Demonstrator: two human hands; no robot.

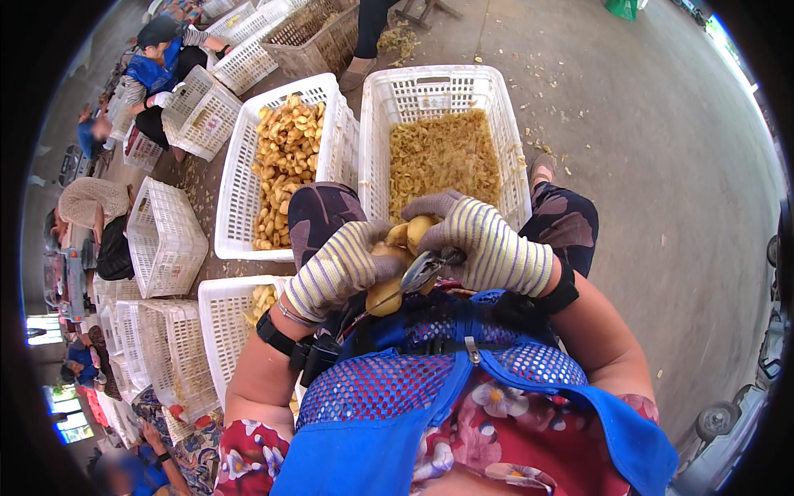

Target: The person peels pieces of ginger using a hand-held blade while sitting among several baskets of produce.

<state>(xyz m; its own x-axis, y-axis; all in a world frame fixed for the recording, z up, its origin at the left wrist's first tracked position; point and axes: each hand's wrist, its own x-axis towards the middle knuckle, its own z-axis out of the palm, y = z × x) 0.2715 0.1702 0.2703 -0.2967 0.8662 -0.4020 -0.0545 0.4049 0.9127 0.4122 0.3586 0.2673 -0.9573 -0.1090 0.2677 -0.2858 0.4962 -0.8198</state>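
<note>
Ginger root (392, 253), knobbly and many-lobed, is held between both hands in front of the wearer's waist. Clock positions below are read from the root. Surface is pale yellow and smooth on a rounded lobe at 1 o'clock and on a plump lobe at 7 o'clock; the middle portion is tanner. Gloved fingers cover the joins, so it cannot be told whether all lobes form one piece.

Left hand (343, 269), in a cream knit glove with grey-purple stripes, sits at 9 o'clock. Its fingers are curled and closed on the root, thumb toward the middle portion; the forearm rises from 7 o'clock, elbow bent outward.

Right hand (488, 244), in a matching striped glove, sits at 3 o'clock, back of the hand upward. Its fingers arch over the upper lobe, and the hand grips a shiny metal tool with a dark handle (425, 269). The tool slants toward 8 o'clock across the lower lobe; contact cannot be confirmed. The forearm comes in from 4 o'clock, elbow bent.

White rectangular slotted plastic crate (434, 73) at 1 o'clock contains brownish-yellow shredded peelings (447, 157). Taller white plastic crate (234, 178) at 10 o'clock contains heaped tan ginger pieces (285, 165).
</note>
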